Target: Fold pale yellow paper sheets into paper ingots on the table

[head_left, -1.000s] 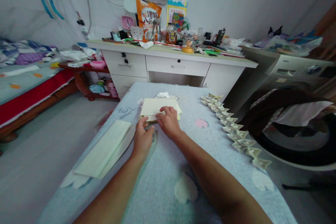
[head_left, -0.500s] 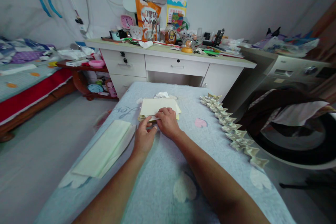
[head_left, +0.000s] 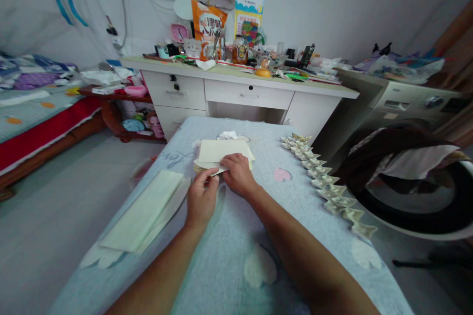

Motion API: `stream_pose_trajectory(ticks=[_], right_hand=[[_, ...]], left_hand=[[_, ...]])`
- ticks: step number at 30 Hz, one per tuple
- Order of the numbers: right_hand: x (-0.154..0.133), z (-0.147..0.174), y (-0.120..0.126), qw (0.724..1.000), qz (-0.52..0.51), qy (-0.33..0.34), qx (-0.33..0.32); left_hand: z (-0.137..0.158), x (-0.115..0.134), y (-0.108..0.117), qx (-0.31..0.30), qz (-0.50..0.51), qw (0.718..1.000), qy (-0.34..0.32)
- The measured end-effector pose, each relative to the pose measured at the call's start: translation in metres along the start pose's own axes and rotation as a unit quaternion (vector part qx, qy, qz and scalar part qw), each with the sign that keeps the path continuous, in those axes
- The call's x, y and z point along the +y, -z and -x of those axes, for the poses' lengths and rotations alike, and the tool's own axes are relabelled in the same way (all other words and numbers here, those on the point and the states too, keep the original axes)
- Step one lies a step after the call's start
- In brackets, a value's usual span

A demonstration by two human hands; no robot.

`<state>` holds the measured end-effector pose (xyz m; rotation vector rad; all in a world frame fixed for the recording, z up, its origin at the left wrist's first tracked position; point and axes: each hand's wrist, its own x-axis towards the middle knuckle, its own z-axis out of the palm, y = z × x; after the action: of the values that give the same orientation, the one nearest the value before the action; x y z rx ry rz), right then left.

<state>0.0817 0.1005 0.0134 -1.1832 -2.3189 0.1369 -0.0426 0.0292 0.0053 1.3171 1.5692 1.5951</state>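
A small stack of cream paper (head_left: 223, 150) lies on the cloth-covered table, its near edge slightly raised. My left hand (head_left: 201, 197) pinches the near left edge of a sheet of paper (head_left: 220, 170) between thumb and forefinger. Curled over the right part of that same edge are the fingers of my right hand (head_left: 239, 176); their tips are partly hidden. Left of my hands lies a pile of long folded paper (head_left: 146, 211). Folded paper pieces (head_left: 327, 179) with pointed corners stand in a slanting row along the table's right side.
The table wears a pale blue cloth (head_left: 229, 256) with printed shapes. Crumpled white tissue (head_left: 227, 135) sits behind the stack. Beyond is a white desk (head_left: 247, 93) crowded with jars and bags. A washing machine (head_left: 402, 103) with an open door stands right, a bed (head_left: 40, 118) left.
My left hand has drawn slightly back and down, and its thumb and forefinger have come together on the paper's edge. The near edge of the sheet now shows more, between the hands.
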Motion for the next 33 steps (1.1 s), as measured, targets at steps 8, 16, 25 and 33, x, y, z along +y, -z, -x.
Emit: stream_pose_trajectory(ticks=[8,16,25,33], right_hand=[[-0.002,0.017,0.011,0.996,-0.065,0.014,0.057],[0.008,0.018,0.034,0.903,-0.420,-0.063,0.065],[0.018,0.069,0.079,0.879,-0.471,-0.076,0.007],[0.037,0.125,0.098,0.942,-0.325,-0.046,-0.069]], left_hand=[[0.002,0.004,0.002,0.097,0.089,0.990,-0.050],[-0.001,-0.006,-0.002,0.090,0.049,0.994,-0.030],[0.006,0.004,-0.001,-0.035,-0.069,0.988,-0.135],[0.020,0.008,-0.002,-0.301,-0.151,0.909,-0.244]])
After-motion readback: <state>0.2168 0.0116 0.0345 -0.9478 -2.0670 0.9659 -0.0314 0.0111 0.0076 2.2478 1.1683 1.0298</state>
